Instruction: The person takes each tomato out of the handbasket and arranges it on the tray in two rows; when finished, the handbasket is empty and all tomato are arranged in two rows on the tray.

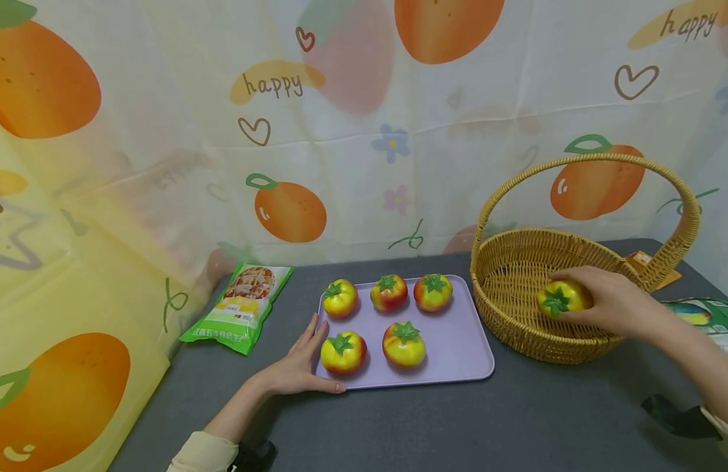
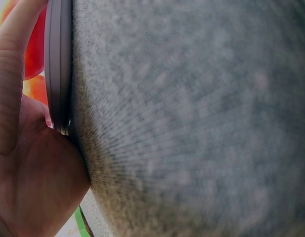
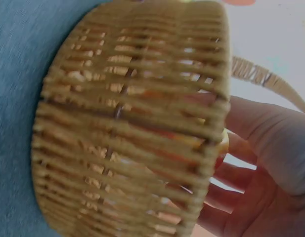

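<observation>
My right hand [image 1: 614, 298] grips a yellow fruit [image 1: 561, 299] with a green star-shaped leafy top, inside the open wicker basket [image 1: 499, 321]. The right wrist view shows my thumb and fingers behind the basket's woven side [image 3: 132, 123], which hides most of the fruit. At the front left corner of a lilac tray [image 1: 452, 357], my left hand [image 1: 295, 367] rests with fairly straight fingers along the left edge and the thumb along the front edge. Several similar red-and-yellow fruits [image 1: 404, 345] sit on that tray in two rows.
A green food packet [image 1: 240, 308] lies left of the tray. Behind the basket's right side is an orange packet [image 1: 667, 278], and another green packet [image 1: 708, 321] lies at the far right. The basket's tall handle [image 1: 582, 157] arches above it. A printed curtain [image 1: 352, 151] hangs behind the grey table [image 1: 446, 426].
</observation>
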Demonstrator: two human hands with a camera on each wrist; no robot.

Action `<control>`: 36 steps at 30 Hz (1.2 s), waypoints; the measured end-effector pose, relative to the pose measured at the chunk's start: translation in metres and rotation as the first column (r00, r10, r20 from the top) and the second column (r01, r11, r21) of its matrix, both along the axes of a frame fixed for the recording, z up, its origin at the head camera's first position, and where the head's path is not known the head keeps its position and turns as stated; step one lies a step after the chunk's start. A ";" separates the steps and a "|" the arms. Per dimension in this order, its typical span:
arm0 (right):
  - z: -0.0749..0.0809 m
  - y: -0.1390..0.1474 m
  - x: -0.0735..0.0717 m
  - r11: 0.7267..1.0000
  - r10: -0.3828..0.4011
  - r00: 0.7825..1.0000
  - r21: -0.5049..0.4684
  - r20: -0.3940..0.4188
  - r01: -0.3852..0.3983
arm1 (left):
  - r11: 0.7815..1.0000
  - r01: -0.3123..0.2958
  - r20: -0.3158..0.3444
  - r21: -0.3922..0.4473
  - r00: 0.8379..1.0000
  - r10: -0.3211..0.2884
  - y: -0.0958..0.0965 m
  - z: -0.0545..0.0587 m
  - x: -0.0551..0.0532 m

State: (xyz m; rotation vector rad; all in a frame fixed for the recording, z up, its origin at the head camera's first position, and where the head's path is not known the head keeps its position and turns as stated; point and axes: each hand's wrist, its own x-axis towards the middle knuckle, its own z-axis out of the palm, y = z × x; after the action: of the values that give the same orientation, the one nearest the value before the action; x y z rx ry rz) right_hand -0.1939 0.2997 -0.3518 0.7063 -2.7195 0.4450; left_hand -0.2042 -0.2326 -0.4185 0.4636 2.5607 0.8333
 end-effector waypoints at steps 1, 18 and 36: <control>0.001 -0.002 0.000 1.000 0.004 1.000 -0.004 -0.008 -0.004 | 1.000 0.001 0.000 0.002 1.000 -0.001 0.000 0.000 0.000; 0.023 -0.045 0.015 0.991 0.006 0.998 -0.134 -0.069 -0.015 | 1.000 0.011 -0.003 0.000 1.000 -0.011 -0.001 -0.001 0.000; 0.023 -0.090 0.025 0.930 0.135 0.980 -0.361 0.148 -0.073 | 1.000 0.011 -0.012 -0.001 1.000 -0.011 -0.001 -0.001 0.000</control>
State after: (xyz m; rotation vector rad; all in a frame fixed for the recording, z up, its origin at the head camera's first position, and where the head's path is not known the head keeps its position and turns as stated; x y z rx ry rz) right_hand -0.1687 0.2095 -0.3290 0.7417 -2.6521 1.0352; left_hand -0.2038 -0.2335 -0.4193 0.4844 2.5671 0.8283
